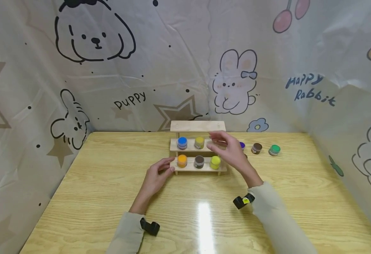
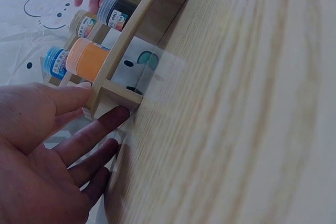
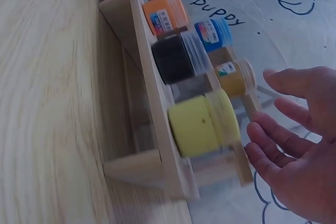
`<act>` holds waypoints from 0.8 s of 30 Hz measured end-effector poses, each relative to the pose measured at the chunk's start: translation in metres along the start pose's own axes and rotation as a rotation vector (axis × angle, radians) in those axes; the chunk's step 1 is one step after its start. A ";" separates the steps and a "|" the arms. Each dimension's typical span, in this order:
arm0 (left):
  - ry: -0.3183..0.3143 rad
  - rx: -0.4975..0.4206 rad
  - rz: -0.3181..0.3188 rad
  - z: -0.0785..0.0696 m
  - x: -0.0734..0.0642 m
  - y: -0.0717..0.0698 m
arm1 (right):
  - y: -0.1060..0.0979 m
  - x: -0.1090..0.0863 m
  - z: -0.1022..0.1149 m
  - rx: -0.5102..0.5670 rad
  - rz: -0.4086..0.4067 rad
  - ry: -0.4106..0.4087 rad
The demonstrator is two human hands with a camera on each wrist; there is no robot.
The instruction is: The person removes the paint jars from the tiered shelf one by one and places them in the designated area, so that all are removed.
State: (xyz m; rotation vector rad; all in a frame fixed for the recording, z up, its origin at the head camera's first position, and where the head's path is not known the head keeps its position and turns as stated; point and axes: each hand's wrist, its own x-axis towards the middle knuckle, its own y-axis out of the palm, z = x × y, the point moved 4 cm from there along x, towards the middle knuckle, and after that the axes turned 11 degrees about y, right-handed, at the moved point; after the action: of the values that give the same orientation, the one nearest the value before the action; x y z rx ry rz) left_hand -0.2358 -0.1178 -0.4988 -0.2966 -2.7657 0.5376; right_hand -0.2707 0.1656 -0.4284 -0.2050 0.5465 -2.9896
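A three-tier wooden rack [image 1: 198,126] stands on the table. Its middle shelf holds a blue jar [image 1: 182,143] and a mustard-yellow jar [image 1: 199,142]; the lower shelf holds orange [image 1: 182,161], dark brown [image 1: 199,162] and bright yellow [image 1: 215,162] jars. My left hand [image 1: 155,177] holds the left end of the lower shelf between thumb and index finger, other fingers spread. Over the right end of the middle shelf, my right hand [image 1: 228,150] hovers with relaxed fingers and nothing between them. Its fingertips [image 3: 255,129] are close to the shelf's edge and the mustard-yellow jar.
Right of the rack, a purple jar [image 1: 242,145], partly hidden by the right hand, a brown jar [image 1: 256,148] and a green jar [image 1: 274,150] stand on the table [image 1: 109,197]. A printed cloth [image 1: 179,70] hangs close behind the rack and down both sides.
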 end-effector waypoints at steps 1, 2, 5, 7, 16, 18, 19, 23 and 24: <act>0.000 0.002 -0.001 0.000 0.000 0.000 | 0.003 0.002 0.001 0.001 0.008 0.003; 0.001 0.003 -0.002 0.000 0.000 0.000 | 0.006 0.004 0.002 0.001 0.016 0.009; 0.001 0.001 -0.003 0.000 0.000 0.000 | 0.013 0.008 0.004 -0.007 0.026 0.012; 0.001 -0.001 -0.003 0.000 0.000 0.000 | 0.017 0.011 0.004 -0.018 0.021 0.006; -0.009 -0.001 -0.001 -0.002 0.001 0.001 | 0.026 0.018 0.007 -0.099 0.005 0.026; -0.008 0.001 -0.002 -0.002 0.001 0.001 | 0.027 0.018 0.007 -0.109 0.003 0.029; -0.007 0.002 -0.002 -0.002 0.001 0.001 | 0.027 0.019 0.007 -0.114 0.003 0.029; -0.004 0.001 -0.001 -0.002 0.000 0.001 | 0.028 0.019 0.007 -0.130 0.005 0.034; -0.004 0.001 -0.002 -0.002 0.000 0.001 | 0.028 0.019 0.006 -0.133 0.006 0.034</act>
State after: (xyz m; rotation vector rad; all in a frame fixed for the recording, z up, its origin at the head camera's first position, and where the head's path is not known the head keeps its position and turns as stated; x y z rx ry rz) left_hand -0.2351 -0.1166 -0.4974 -0.2931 -2.7694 0.5404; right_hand -0.2865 0.1348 -0.4303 -0.1619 0.7491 -2.9581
